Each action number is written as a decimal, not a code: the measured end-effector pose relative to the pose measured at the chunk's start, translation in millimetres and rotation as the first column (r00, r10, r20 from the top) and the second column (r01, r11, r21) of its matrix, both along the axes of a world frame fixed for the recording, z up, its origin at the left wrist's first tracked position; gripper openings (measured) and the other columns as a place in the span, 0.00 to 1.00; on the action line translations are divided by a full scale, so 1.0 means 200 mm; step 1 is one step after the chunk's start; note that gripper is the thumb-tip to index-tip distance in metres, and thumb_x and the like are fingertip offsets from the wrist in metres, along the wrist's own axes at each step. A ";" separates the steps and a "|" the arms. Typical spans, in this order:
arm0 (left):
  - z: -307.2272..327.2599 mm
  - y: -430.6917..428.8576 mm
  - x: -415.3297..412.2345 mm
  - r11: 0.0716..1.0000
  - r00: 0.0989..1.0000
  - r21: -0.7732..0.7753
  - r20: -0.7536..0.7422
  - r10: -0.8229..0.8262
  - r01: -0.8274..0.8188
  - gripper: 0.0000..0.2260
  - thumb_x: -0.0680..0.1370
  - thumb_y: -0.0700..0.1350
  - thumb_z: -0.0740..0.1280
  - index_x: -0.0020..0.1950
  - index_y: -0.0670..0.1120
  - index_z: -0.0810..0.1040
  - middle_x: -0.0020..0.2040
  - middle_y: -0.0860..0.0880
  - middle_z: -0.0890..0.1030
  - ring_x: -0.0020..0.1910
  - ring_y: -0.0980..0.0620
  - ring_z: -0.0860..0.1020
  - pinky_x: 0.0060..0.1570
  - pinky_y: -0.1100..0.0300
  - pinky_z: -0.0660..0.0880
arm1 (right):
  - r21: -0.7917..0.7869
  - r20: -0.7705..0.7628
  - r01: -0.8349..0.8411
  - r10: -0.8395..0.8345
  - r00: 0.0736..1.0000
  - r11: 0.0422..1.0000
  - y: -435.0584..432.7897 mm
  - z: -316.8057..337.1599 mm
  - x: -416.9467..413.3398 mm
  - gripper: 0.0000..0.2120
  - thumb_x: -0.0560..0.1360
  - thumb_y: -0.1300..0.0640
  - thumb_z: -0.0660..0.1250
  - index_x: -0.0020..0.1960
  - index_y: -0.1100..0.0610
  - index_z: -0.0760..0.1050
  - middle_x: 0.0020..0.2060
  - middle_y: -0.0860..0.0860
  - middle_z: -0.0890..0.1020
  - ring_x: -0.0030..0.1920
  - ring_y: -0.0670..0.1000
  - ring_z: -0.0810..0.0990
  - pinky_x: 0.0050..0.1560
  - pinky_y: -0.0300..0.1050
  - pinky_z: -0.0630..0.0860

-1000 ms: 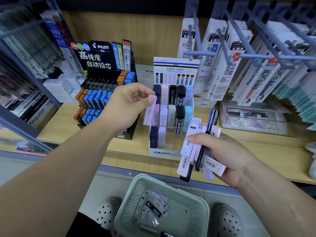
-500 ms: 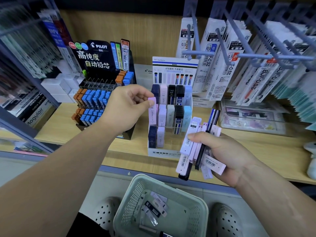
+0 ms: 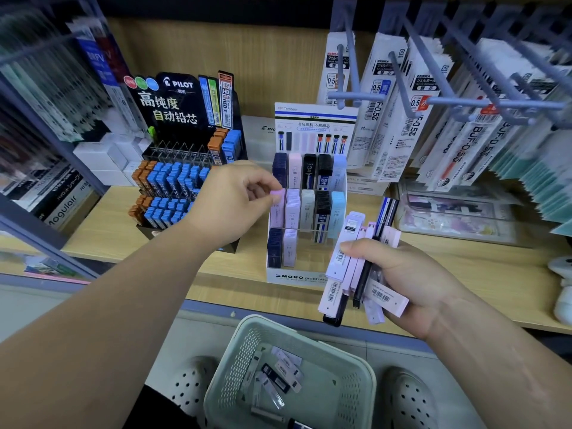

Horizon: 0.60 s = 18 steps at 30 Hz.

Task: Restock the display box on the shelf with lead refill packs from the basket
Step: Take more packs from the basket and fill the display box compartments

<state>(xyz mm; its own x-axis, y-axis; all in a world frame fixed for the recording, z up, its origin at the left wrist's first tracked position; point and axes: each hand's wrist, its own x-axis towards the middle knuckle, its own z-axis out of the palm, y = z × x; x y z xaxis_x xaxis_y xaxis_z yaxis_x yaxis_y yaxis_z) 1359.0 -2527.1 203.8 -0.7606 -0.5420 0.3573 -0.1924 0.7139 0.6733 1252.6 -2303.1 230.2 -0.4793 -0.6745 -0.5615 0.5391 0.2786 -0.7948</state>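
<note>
Across mid-frame, wooden shelf [image 3: 464, 267]: runs from the left edge to the right edge, carrying both lead displays and stacked stock behind them.
Upper right, hanging pen-refill packs [image 3: 399, 119]: strung in rows on grey hooks, white sleeves marked 0.5, overlapping down toward the shelf.
Left of centre, Pilot lead display [image 3: 179, 100]: black, with a tall printed header; rows of blue and orange lead cases below; partly hidden by the left hand.
Bottom centre, basket [image 3: 238, 363]: pale green, perforated walls, sitting below the shelf edge between two white clogs [image 3: 192, 385].
Centre, Tombow MONO display box [image 3: 294, 277]: white, on the shelf just right of the Pilot display; three stepped rows of slots; back and middle rows filled across with navy, pink, white, black and light-blue packs; front row filled only in the two leftmost slots.
Lower right, right hand [image 3: 411, 280]: in front of the display box, fingers and thumb wrapped round a bundle.
Centre, left hand [image 3: 229, 202]: reaching to the box's left side, thumb and forefinger pinching the top of one pack, other fingers curled.
Bundle of lead refill packs [image 3: 349, 261]: fanned upright in the right hand, mostly lilac and pink with a black and a navy one, barcodes facing the camera.
Loose lead refill packs [image 3: 278, 376]: scattered flat on the basket floor, white, lilac and black.
Lilac lead refill pack [image 3: 276, 212]: standing in the leftmost slot of the middle row, top end between the left hand's fingertips.
</note>
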 end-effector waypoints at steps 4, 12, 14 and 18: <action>-0.05 -0.01 0.00 0.991 0.998 -0.126 0.066 -0.024 0.032 0.04 0.71 0.38 0.77 0.43 0.46 0.85 0.40 0.54 0.78 0.37 0.63 0.76 0.40 0.74 0.71 | -0.002 0.001 -0.001 0.001 1.000 1.000 0.00 -0.01 0.00 0.06 0.75 0.64 0.69 0.50 0.66 0.76 0.41 0.67 0.80 0.15 0.53 0.73 0.18 0.39 0.68; 0.09 0.13 0.00 0.990 0.990 -0.003 -0.005 0.142 -0.142 0.06 0.73 0.46 0.76 0.43 0.48 0.79 0.34 0.50 0.78 0.30 0.59 0.72 0.35 0.63 0.74 | -0.038 0.010 0.037 -0.036 0.999 0.999 0.00 -0.06 -0.02 0.04 0.73 0.63 0.71 0.47 0.61 0.78 0.35 0.60 0.81 0.25 0.56 0.78 0.26 0.45 0.73; 0.14 0.26 0.00 0.951 0.995 0.291 0.023 0.099 -0.101 0.08 0.74 0.50 0.74 0.40 0.48 0.79 0.34 0.45 0.80 0.30 0.54 0.76 0.33 0.61 0.74 | -0.067 0.012 0.071 -0.071 0.997 0.995 -0.01 -0.07 -0.03 0.03 0.74 0.64 0.71 0.46 0.59 0.78 0.35 0.58 0.82 0.30 0.55 0.79 0.30 0.46 0.74; 0.07 0.49 -0.01 0.785 0.965 0.620 0.207 -0.161 -0.002 0.09 0.73 0.51 0.75 0.47 0.49 0.80 0.32 0.46 0.79 0.28 0.50 0.76 0.29 0.58 0.74 | -0.119 0.023 0.093 -0.091 0.996 0.988 -0.03 -0.09 -0.03 0.04 0.74 0.66 0.69 0.49 0.60 0.78 0.37 0.60 0.82 0.33 0.57 0.81 0.36 0.49 0.78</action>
<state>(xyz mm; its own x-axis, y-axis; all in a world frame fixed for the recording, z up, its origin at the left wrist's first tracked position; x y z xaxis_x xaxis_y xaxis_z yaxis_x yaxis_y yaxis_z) 1356.8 -2430.0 218.6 -0.8266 -0.5167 -0.2230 -0.3638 0.1883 0.9123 1247.0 -2310.0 213.1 -0.5335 -0.6910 -0.4877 0.5719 0.1301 -0.8100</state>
